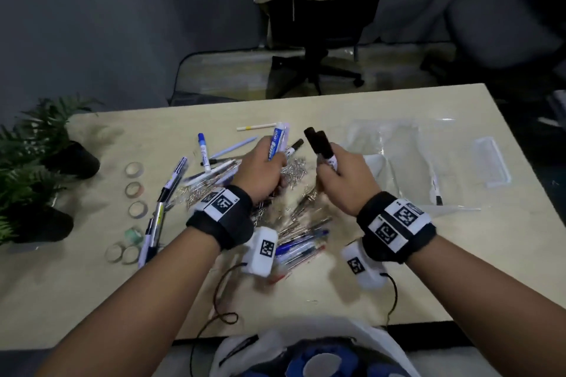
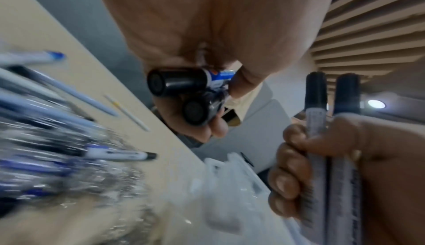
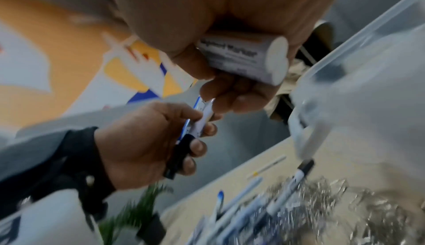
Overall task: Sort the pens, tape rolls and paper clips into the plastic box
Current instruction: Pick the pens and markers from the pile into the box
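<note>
My left hand [image 1: 264, 171] grips a bunch of whiteboard markers [image 1: 277, 144], blue-and-white labels up; the left wrist view shows their black caps [image 2: 179, 82] end-on. My right hand [image 1: 340, 178] grips two black-capped markers [image 1: 320, 141], their white ends [image 3: 276, 60] facing the right wrist camera. Both hands hover above a heap of silver paper clips [image 1: 295, 168] mixed with pens [image 1: 301, 246]. More pens [image 1: 171, 180] lie to the left. Several tape rolls [image 1: 134, 169] run down the table's left side. The clear plastic box [image 1: 398, 159] stands just right of my right hand.
The box's lid [image 1: 493, 162] lies at the far right of the beige table [image 1: 337, 300]. Two potted plants [image 1: 39, 162] stand at the left edge. An office chair [image 1: 315, 67] is behind the table. A thin cable [image 1: 223, 303] trails near the front edge.
</note>
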